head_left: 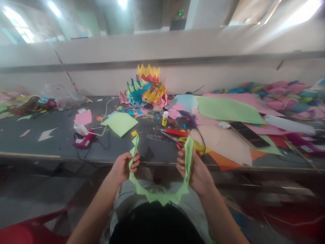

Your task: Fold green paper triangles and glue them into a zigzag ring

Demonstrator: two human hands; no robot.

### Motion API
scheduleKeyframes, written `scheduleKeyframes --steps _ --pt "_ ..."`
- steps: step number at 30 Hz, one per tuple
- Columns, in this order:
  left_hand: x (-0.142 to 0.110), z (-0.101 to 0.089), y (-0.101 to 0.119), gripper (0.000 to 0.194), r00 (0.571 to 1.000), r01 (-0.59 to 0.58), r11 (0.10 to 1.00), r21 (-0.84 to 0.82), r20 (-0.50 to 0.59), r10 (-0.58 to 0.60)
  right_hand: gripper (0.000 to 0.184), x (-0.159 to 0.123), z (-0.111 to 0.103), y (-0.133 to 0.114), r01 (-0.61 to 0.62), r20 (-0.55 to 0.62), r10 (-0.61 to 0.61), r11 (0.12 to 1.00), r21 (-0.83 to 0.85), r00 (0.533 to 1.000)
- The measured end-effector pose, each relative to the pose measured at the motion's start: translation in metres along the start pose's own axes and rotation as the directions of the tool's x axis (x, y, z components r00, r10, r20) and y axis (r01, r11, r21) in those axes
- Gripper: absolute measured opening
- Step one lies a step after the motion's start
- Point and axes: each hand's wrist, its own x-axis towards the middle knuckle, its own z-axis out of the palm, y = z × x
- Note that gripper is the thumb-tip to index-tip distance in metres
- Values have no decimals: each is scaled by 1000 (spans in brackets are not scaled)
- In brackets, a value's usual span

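A light green folded paper strip with pointed teeth [162, 198] hangs in a U shape between my hands, in front of the table edge. My left hand [125, 166] is closed around one end, fingers wrapped over the paper. The other end stands upright in my right hand [194, 169], pinched between thumb and fingers. Just beyond my right hand lie scissors with yellow handles [191, 143] and a red-handled tool [177, 133]. A yellow glue stick [165, 118] stands upright behind them. Green square paper sheets [120, 123] lie past my left hand.
Stacked paper crowns [147, 89] stand at the back of the dark table [127, 145]. A magenta device with a cord [85, 139] sits left. Right are large paper sheets [228, 108], a phone [248, 134] and piled coloured paper pieces [286, 95]. A red chair [27, 230] is lower left.
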Motion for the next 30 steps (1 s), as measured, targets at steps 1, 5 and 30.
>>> scheduleKeyframes --steps 1,5,30 --pt "0 0 0 20 1000 -4 1000 1 -4 4 22 0 0 1 4 -6 -4 1000 14 1000" --pt "0 1 2 20 1000 -14 1000 1 -18 14 23 2 3 3 42 -59 -42 999 -8 997" --pt "14 47 1 26 968 -249 866 434 126 216 28 24 13 6 164 154 -91 801 -575 984"
